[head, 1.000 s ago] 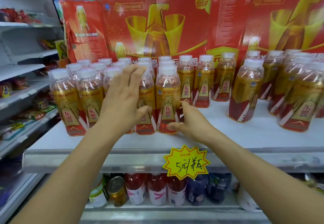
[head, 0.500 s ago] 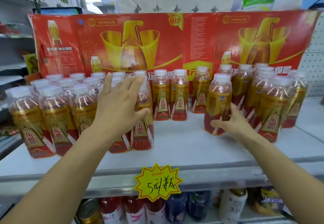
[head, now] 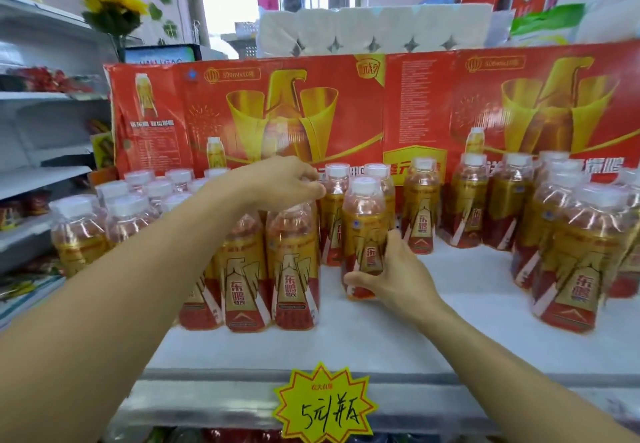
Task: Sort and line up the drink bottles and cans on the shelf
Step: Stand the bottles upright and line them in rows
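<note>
Many identical drink bottles with white caps and red-and-gold labels stand on a white shelf [head: 398, 335]. A packed group of bottles [head: 114, 220] fills the left side. My left hand [head: 280, 182] rests curled over the tops of the front bottles [head: 294, 269] at that group's right end. My right hand [head: 391, 272] grips the lower body of a single bottle [head: 365, 227], upright just right of the group. Further bottles stand in a back row [head: 420, 207] and a right cluster [head: 585, 248].
Red-and-gold drink cartons [head: 249, 113] form a wall behind the bottles, with paper-roll packs [head: 363, 32] on top. A yellow starburst price tag [head: 323, 404] hangs on the shelf's front rail. Side shelves [head: 38, 179] with goods run along the left. White shelf surface shows between the held bottle and the right cluster.
My right hand took a bottle from the right side and carried it left, next to the packed group. My left hand shifted from the bottles' sides onto their tops. The camera view rose.
</note>
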Motion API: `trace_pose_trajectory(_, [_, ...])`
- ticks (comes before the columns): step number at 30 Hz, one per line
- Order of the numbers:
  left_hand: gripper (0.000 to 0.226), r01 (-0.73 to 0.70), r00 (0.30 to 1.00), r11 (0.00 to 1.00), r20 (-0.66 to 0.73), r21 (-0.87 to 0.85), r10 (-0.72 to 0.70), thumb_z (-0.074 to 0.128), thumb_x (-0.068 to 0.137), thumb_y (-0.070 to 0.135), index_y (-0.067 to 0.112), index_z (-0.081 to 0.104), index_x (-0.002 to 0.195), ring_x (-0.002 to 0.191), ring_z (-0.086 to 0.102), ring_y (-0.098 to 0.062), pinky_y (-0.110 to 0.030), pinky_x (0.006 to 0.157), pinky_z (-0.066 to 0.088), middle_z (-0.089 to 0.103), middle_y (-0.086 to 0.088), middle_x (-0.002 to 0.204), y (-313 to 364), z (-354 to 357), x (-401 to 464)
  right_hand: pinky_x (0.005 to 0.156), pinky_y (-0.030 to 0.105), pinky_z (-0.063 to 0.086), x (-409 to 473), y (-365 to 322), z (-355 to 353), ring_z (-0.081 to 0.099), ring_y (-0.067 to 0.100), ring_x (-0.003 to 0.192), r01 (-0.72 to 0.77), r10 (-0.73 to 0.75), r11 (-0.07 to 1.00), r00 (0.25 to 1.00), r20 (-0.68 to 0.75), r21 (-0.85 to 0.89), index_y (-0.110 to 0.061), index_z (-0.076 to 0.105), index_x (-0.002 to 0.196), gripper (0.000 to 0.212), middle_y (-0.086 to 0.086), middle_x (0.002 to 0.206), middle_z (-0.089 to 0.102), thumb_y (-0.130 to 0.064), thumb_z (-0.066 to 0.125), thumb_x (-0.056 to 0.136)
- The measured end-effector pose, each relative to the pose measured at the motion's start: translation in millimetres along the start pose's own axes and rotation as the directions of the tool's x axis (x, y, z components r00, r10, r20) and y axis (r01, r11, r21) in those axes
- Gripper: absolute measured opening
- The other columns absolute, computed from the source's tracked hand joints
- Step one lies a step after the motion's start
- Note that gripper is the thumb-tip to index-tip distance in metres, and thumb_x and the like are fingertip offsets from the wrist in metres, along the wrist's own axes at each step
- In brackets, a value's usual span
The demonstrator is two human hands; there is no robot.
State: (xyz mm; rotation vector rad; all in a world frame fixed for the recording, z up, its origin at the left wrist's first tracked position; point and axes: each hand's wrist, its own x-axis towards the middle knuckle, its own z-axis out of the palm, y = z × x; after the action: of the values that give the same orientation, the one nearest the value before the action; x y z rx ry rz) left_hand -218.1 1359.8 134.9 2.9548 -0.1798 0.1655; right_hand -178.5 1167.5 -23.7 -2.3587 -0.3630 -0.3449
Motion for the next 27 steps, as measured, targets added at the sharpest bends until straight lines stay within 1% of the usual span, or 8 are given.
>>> trace_pose_trajectory(7, [0.052,0.016,0.998,1.0,0.055,0.014,-0.017,0.039,0.099,0.046,0.028,0.038,0.147,0.136,0.04,-0.022,-0.04,0.112,0.031,0.038,0.001,0.153,-1,1,4,0.089,0.042,0.054,21,1,20,0.06,0.018,0.104,0.06,-0.065,0.996,0.994,0.083,0.066,-0.023,0.042,0.108,0.048,-0.004,0.115,0.06,-0.033,0.078,0.079])
trace_pose_trajectory(10, [0.052,0.005,0.998,1.0,0.057,0.026,-0.006,0.038,0.099,0.044,0.028,0.036,0.149,0.138,0.036,-0.022,-0.04,0.114,0.029,0.032,0.003,0.156,-2,1,4,0.089,0.045,0.054,26,-2,28,0.061,0.021,0.106,0.053,-0.057,0.997,0.997,0.055,0.064,-0.023,0.041,0.108,0.046,-0.003,0.118,0.062,-0.035,0.077,0.08])
trace_pose_trajectory(14, [0.051,0.003,0.999,0.999,0.033,0.05,-0.004,0.036,0.097,0.047,0.032,0.04,0.145,0.131,0.043,-0.023,-0.043,0.108,0.036,0.041,0.002,0.151,-6,5,6,0.088,0.045,0.054,29,-2,32,0.061,0.021,0.106,0.045,-0.048,0.996,0.998,0.037,0.078,-0.023,0.04,0.106,0.047,-0.003,0.117,0.062,-0.036,0.077,0.08])
trace_pose_trajectory(18, [0.053,-0.003,1.0,0.999,0.03,0.041,0.002,0.036,0.096,0.052,0.033,0.04,0.145,0.131,0.044,-0.022,-0.04,0.106,0.037,0.043,0.002,0.15,-6,7,7,0.081,0.038,0.055,27,0,24,0.061,0.014,0.098,0.05,-0.055,0.996,0.996,0.069,0.073,-0.026,0.043,0.107,0.049,-0.008,0.107,0.062,-0.047,0.076,0.078])
trace_pose_trajectory(21, [0.057,-0.036,0.999,0.999,0.012,0.005,0.036,0.042,0.095,0.056,0.03,0.04,0.145,0.133,0.043,-0.02,-0.036,0.105,0.035,0.041,0.002,0.151,0,2,8,0.064,0.027,0.048,27,8,-5,0.058,0.007,0.08,0.085,-0.072,0.993,0.987,-0.144,0.084,-0.027,0.052,0.098,0.036,-0.013,0.086,0.06,-0.056,0.066,0.082])
trace_pose_trajectory(23, [0.059,-0.078,0.997,0.997,-0.031,-0.006,0.078,0.047,0.094,0.055,0.028,0.039,0.146,0.135,0.04,-0.017,-0.033,0.105,0.033,0.038,0.005,0.153,9,-1,14,0.064,0.031,0.049,38,22,-27,0.056,0.011,0.076,0.085,-0.015,0.979,0.938,-0.348,0.188,-0.025,0.054,0.095,0.028,-0.009,0.082,0.058,-0.048,0.067,0.086])
trace_pose_trajectory(25, [0.059,-0.119,0.991,0.993,-0.061,-0.005,0.118,0.05,0.094,0.053,0.028,0.038,0.147,0.137,0.037,-0.016,-0.032,0.107,0.031,0.037,0.006,0.152,22,-3,27,0.076,0.04,0.053,59,41,-43,0.055,0.016,0.088,0.038,0.095,0.955,0.9,-0.426,0.293,-0.022,0.05,0.107,0.036,-0.003,0.097,0.056,-0.041,0.07,0.084])
trace_pose_trajectory(27, [0.06,-0.15,0.987,0.989,-0.065,-0.003,0.15,0.054,0.094,0.05,0.028,0.038,0.147,0.137,0.037,-0.015,-0.033,0.109,0.03,0.037,0.007,0.152,37,-3,48,0.092,0.044,0.051,83,56,-53,0.052,0.02,0.109,-0.059,0.191,0.936,0.912,-0.364,0.346,-0.019,0.042,0.126,0.06,0.002,0.119,0.05,-0.038,0.075,0.08])
